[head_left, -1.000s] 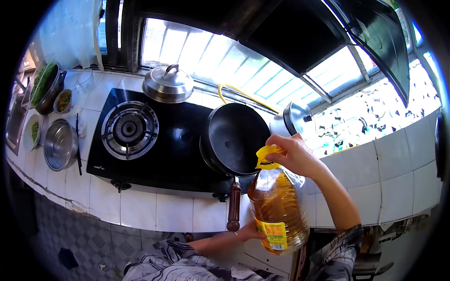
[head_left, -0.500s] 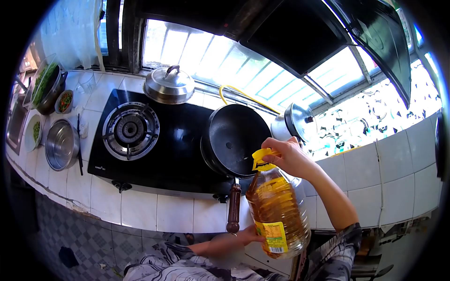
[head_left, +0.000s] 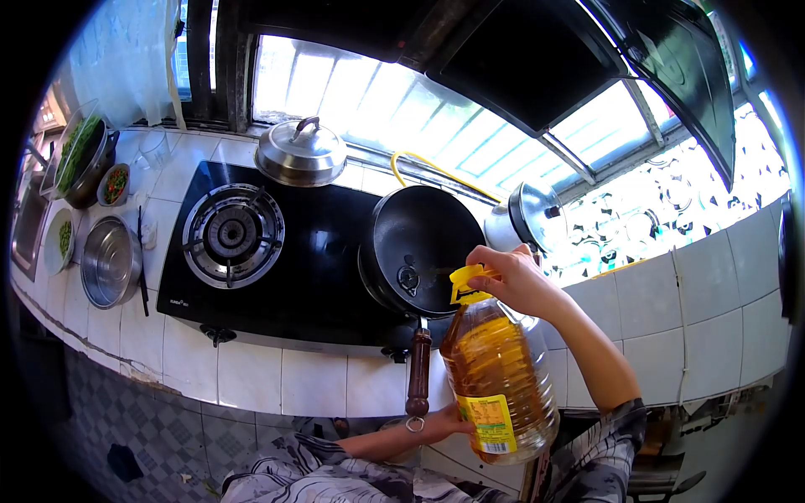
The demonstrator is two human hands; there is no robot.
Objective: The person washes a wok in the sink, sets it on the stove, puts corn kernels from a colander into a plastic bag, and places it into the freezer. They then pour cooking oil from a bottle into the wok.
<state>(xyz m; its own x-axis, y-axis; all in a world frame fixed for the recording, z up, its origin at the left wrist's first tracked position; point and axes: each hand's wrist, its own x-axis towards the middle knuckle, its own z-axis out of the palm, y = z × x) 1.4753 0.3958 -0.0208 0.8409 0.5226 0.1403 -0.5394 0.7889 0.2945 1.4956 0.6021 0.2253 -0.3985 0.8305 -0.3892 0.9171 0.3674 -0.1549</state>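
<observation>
My right hand (head_left: 516,281) grips the yellow neck handle of a large clear oil bottle (head_left: 495,369), its fingers closed. The bottle is tilted, with its mouth over the right rim of a black wok (head_left: 428,230). Amber oil partly fills it. Low on the bottle's left side, my left hand (head_left: 444,423) supports it, with the fingertips hidden behind it. A small shiny pool of oil (head_left: 408,281) lies in the wok, whose wooden handle (head_left: 418,377) points towards me over the counter edge.
The wok sits on the right of a black gas stove (head_left: 319,251), beside a bare left burner (head_left: 232,235). Behind stand a domed metal lid (head_left: 302,155) and a lidded pot (head_left: 532,218). At left are a steel bowl (head_left: 111,260), chopsticks (head_left: 142,260) and dishes of chopped vegetables (head_left: 113,183).
A shiny pool of oil now shows in the wok, larger than the small spots before. Both hands and the tilted bottle have stayed nearly in place.
</observation>
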